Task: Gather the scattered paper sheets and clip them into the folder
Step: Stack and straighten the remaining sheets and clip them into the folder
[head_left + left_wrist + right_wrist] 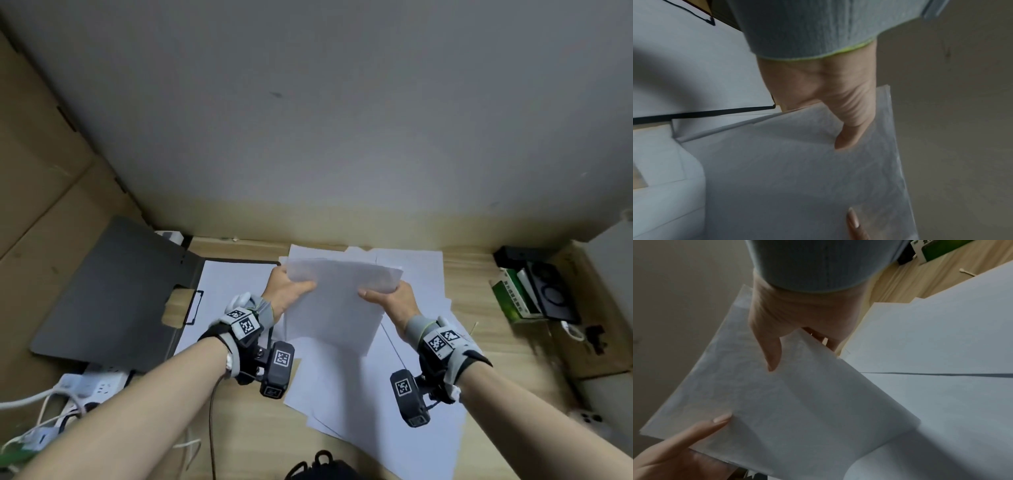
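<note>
I hold a stack of white paper sheets (337, 301) (797, 178) (787, 395) lifted above the desk, tilted up toward me. My left hand (286, 289) (830, 105) grips its left edge, thumb on top. On the right edge my right hand (390, 298) (781, 324) grips the same way. More loose sheets (370, 387) (931, 337) lie scattered flat underneath. The dark grey folder (113, 291) lies open at the left, with a sheet (233, 284) on its right half and a clip (193, 306) at the spine.
A wooden desk (253, 428) runs to a grey wall (342, 120). Cardboard boxes (30, 171) stand at the left. A power strip with cables (92, 380) lies at the front left. Green and black boxes (527, 287) and a phone (587, 419) sit on the right.
</note>
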Demonstrator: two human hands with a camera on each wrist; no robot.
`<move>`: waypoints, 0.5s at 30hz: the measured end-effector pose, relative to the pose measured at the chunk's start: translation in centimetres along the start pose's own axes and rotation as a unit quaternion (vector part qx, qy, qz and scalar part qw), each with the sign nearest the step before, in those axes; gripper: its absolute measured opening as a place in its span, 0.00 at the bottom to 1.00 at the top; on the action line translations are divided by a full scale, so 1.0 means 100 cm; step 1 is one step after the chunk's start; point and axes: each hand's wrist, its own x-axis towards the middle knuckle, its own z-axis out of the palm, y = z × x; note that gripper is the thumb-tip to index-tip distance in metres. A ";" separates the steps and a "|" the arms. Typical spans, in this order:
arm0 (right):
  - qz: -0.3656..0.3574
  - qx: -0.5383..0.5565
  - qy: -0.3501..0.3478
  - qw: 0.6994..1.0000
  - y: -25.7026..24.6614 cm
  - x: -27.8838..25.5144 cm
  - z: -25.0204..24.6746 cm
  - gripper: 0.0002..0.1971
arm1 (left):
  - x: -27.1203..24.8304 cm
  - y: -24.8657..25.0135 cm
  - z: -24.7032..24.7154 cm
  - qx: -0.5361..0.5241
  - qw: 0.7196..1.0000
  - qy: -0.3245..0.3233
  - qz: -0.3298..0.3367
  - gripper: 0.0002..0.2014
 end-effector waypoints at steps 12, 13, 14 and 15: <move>0.008 0.036 -0.023 0.999 -0.012 0.020 0.027 0.18 | 0.014 0.003 -0.024 -0.025 1.000 0.006 0.004 0.13; 0.022 0.022 -0.027 0.999 -0.004 0.021 0.028 0.17 | 0.014 -0.003 -0.026 -0.012 1.000 0.011 -0.008 0.11; 0.039 0.003 -0.030 0.999 0.004 0.021 0.027 0.16 | 0.013 -0.009 -0.026 0.006 1.000 0.014 -0.024 0.10; 0.059 -0.021 -0.036 0.997 0.014 0.024 0.028 0.15 | 0.014 -0.018 -0.028 0.026 0.998 0.020 -0.044 0.09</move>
